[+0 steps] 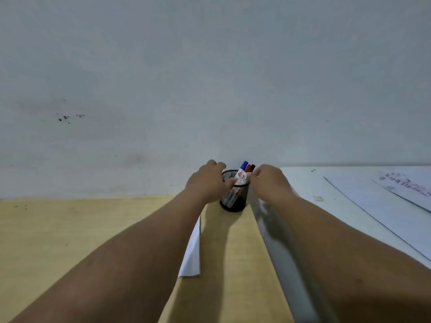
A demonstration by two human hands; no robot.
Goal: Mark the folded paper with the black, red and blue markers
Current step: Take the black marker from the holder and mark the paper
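step: fetch a marker | left hand [205,183] grip steadies mesh cup [234,197] | right hand [268,180] grip pinching at markers [245,170], hold unclear | folded paper [192,255] behind left grip on worktop [70,229] | advice: lift straight, cup pinned

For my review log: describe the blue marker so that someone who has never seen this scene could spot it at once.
Find the wooden table against the grey wall; both hands reach to a black mesh cup at its far edge. Three markers stand in it. The blue marker is the leftmost cap, beside the red and black ones.
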